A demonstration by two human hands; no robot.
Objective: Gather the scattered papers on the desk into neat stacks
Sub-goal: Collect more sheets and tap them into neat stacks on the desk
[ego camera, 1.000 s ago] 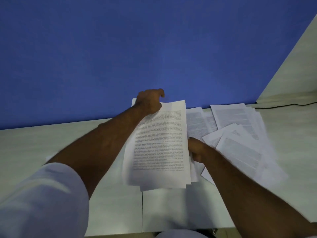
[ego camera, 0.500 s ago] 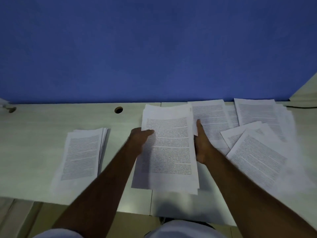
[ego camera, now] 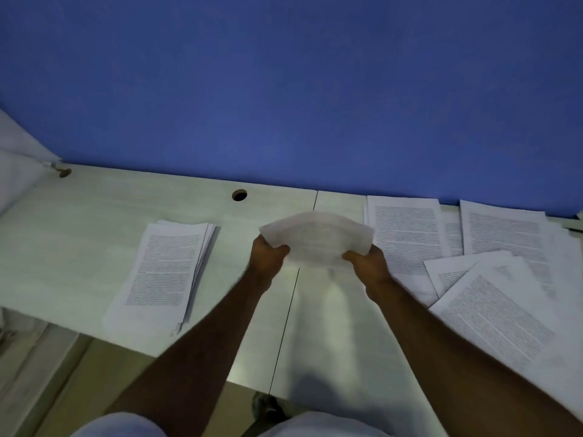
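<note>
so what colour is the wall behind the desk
Plain blue wall, seen in the head view, behind the pale desk.

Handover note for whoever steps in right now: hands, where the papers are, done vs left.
Left hand grips the left edge of the held bundle; right hand grips its right edge. The bundle is raised over the middle of the desk and bowed upward between the hands.
Done: one finished stack lies on the desk to the left, edges slightly fanned.
Left: set the bundle down squared up, then gather the loose sheets spread and overlapping on the right side of the desk, some lying askew.
</note>
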